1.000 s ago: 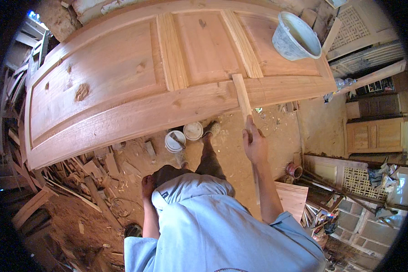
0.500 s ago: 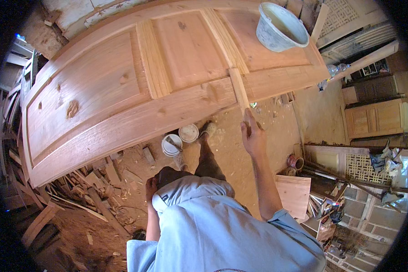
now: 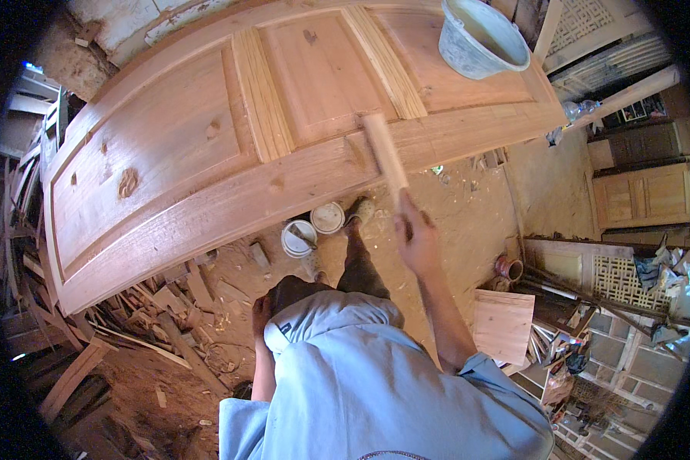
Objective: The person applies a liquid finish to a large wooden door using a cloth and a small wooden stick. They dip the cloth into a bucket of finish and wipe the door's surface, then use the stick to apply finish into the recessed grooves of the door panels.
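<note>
My right hand grips a pale wooden strip, slightly blurred, whose far end lies over the lower rail of a large wooden panelled door in front of me. The strip's tip is just below the middle panel, between two lighter vertical pieces. My left hand hangs beside my hip against the dark shorts, its fingers mostly hidden. A grey-blue plastic bucket with cloudy contents stands on the right part of the door.
Two white lidded tubs sit on the dirt floor by my feet. Scrap wood is piled lower left. At right are more panelled doors, lattice panels, a loose board and a reddish pot.
My right hand and the strip have shifted leftward, the strip's tip from near the right vertical piece toward the middle panel. My view has shifted slightly. My left hand stays by my hip.
</note>
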`<control>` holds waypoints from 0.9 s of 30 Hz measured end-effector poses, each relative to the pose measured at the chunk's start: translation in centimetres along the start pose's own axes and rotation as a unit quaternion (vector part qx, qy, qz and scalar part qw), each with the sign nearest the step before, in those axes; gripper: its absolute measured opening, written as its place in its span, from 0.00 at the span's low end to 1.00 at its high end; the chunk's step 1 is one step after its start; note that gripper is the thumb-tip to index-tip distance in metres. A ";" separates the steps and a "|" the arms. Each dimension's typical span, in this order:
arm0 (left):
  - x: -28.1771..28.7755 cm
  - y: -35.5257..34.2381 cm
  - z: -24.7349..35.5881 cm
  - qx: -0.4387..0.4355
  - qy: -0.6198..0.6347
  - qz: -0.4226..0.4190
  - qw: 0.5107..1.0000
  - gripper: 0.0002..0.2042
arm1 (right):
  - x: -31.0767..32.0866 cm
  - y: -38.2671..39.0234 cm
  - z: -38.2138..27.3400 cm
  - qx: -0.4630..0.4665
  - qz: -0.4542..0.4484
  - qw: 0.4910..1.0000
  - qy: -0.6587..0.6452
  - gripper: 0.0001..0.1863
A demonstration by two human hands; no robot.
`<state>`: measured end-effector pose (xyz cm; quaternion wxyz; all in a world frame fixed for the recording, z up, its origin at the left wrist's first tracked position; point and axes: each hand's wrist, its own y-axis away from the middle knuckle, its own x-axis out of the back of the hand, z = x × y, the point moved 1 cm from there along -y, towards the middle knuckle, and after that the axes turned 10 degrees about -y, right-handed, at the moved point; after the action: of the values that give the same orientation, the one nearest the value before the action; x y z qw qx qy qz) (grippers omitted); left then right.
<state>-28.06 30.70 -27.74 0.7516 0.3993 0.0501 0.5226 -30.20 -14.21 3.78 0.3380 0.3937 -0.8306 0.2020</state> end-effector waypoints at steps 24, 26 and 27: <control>1.2 0.9 0.7 -0.006 -0.015 0.032 0.999 0.19 | -0.4 -0.6 0.1 0.007 -0.034 0.997 0.074 0.32; 1.2 0.9 0.9 -0.007 -0.018 0.035 0.999 0.19 | -0.5 -0.7 0.3 0.014 -0.026 0.996 0.078 0.32; 1.3 1.0 1.0 -0.008 -0.019 0.036 0.999 0.19 | -0.6 -0.7 0.4 0.012 -0.022 0.997 0.076 0.32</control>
<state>-27.71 31.32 -25.98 0.7362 0.4052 0.0173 0.5419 -29.53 -14.58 3.18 0.3996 0.3999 -0.7910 0.2340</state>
